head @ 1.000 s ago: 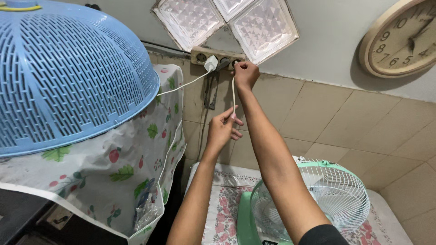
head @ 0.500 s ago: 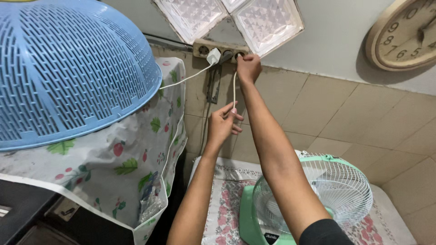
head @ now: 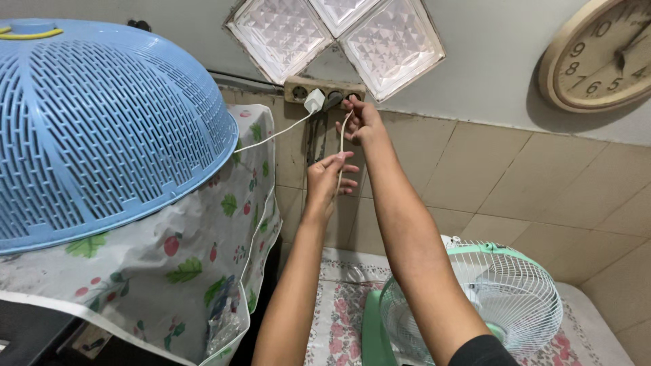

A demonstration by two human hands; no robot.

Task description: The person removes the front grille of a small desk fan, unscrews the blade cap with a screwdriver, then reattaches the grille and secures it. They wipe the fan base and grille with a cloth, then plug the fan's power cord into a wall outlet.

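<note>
My right hand (head: 361, 120) is raised to the beige wall socket strip (head: 324, 90) and grips the plug end of a white cord (head: 341, 146). That cord hangs down from the strip into my left hand (head: 327, 179), which pinches it a little lower. A white plug (head: 314, 101) sits in the strip just left of my right hand, its own cable running down to the left. Below my right arm stands a green table fan with a white grille (head: 487, 303).
A large blue mesh food cover (head: 95, 129) rests on a floral cloth (head: 176, 271) at the left. Glass blocks (head: 336, 34) sit above the socket strip. A round beige wall clock (head: 600, 57) hangs at upper right. The fan stands on a patterned surface (head: 339, 305).
Both hands stay on the cord at the socket strip. The view has shifted slightly, so the strip and hands sit a bit more centred; the grip looks the same.
</note>
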